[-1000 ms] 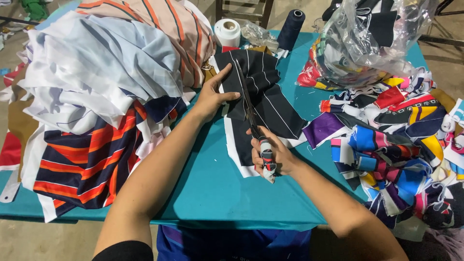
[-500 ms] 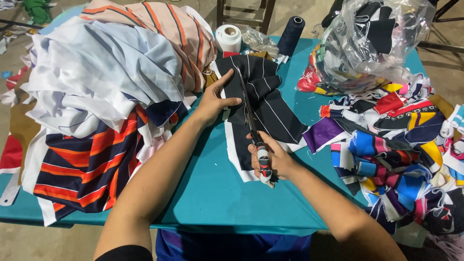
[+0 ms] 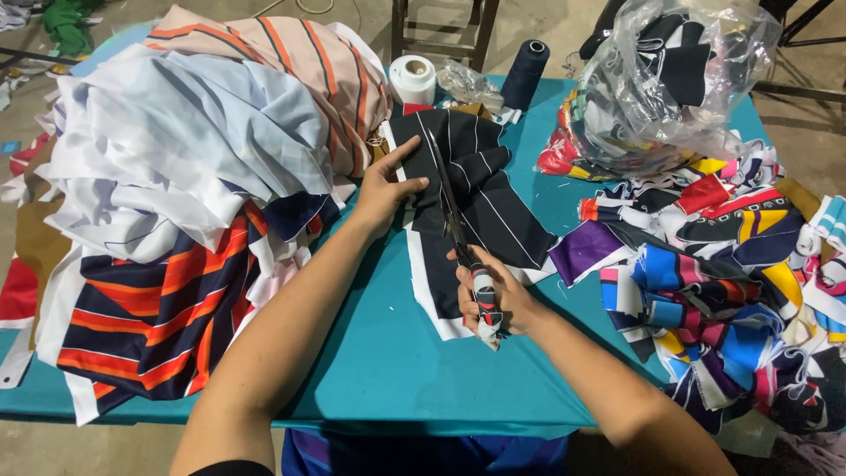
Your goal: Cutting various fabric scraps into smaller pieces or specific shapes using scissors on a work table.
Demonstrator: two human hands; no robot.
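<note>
Head view.

Right hand [image 3: 493,300]: clenched round the wrapped handles of the scissors [image 3: 458,234]; blades closed or nearly so, lying along the black cloth [image 3: 480,189], tips pointing away from the person.

Left hand [image 3: 388,189]: flat, fingers spread, pressing the left edge of the black cloth; grasps nothing.

Black cloth: dark with thin white stripes and a white border, spread on the table [image 3: 379,353] between the two hands, centre of the top.

Table: teal, rectangular.

Fabric pile [image 3: 176,159]: left of the left hand; pale blue, white, peach-striped and navy-orange pieces, hanging over the table's left edge.

Scraps [image 3: 714,291]: right of the right hand; many small multicoloured offcuts heaped together.

Plastic bag [image 3: 670,79]: clear, holding dark cloth, far right corner.

Thread cone [image 3: 524,75]: dark, upright, far edge.

Tape roll [image 3: 412,78]: white, just left of the cone, behind the black cloth.
</note>
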